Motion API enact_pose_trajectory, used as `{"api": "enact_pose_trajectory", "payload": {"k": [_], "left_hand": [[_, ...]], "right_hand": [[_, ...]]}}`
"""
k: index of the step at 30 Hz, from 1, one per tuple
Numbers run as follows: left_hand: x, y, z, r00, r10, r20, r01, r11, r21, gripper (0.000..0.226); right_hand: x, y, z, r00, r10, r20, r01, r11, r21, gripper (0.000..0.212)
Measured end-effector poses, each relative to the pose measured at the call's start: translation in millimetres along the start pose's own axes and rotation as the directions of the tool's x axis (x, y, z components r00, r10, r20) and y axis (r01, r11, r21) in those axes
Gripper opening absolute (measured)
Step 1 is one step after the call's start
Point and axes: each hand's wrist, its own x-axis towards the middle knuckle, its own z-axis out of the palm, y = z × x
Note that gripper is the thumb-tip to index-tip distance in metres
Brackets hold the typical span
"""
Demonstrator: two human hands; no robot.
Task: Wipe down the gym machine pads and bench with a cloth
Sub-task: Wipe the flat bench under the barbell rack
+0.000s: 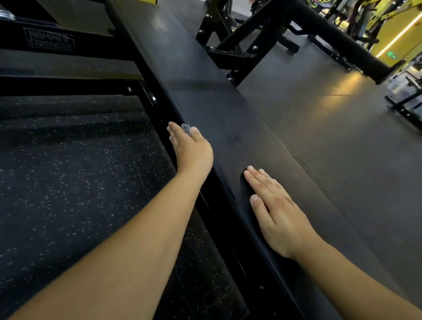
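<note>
You had right hand flat on dark cloth atop bench — left hand open, bracing edge; needed even pressure, overlapping passes.

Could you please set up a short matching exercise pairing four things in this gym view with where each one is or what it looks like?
Things:
1. left hand
2. right hand
3. cloth
4. roller pad

Descriptions:
A. patterned in black and white, showing just past the thumb of a hand
B. lying flat, fingers straight, on top of the black bench
C. long black cylinder on the machine beyond the bench
D. at the bench's left edge, pressing a patterned fabric against it

Pairs: 1-D, 2-B, 3-A, 4-C
</note>
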Motion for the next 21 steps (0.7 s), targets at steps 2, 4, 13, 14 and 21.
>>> {"api": "enact_pose_trajectory", "payload": {"k": [2, 4, 13, 14, 21], "left_hand": [[-18.1, -6.8, 4.5, 1.0, 0.008, -0.014, -0.008, 1.0, -0.008, 0.063], [-46.8, -14.2, 11.4, 1.0, 0.007, -0.008, -0.007, 1.0, -0.007, 0.064], [-137.7, -33.1, 21.9, 0.993, -0.047, 0.112, 0.049, 0.999, -0.013, 0.065], [-131.9, -31.5, 21.5, 0.994, -0.039, 0.103, 0.04, 0.999, -0.013, 0.065], [-24.7, 3.1, 9.8, 0.997, -0.065, -0.037, 0.066, 0.997, 0.029, 0.063]], "right_hand": [[1.8, 0.2, 0.6, 1.0, 0.003, -0.003, -0.003, 1.0, -0.017, 0.052], [2.9, -0.8, 1.6, 1.0, 0.008, 0.009, -0.007, 0.999, -0.038, 0.052], [-1.0, -5.4, -0.7, 0.998, 0.037, 0.047, -0.034, 0.998, -0.049, 0.053], [-1.4, -5.7, -0.1, 0.998, 0.036, 0.042, -0.034, 0.998, -0.05, 0.053], [-1.0, -4.6, 2.4, 1.0, 0.013, -0.006, -0.013, 0.999, -0.038, 0.052]]}}
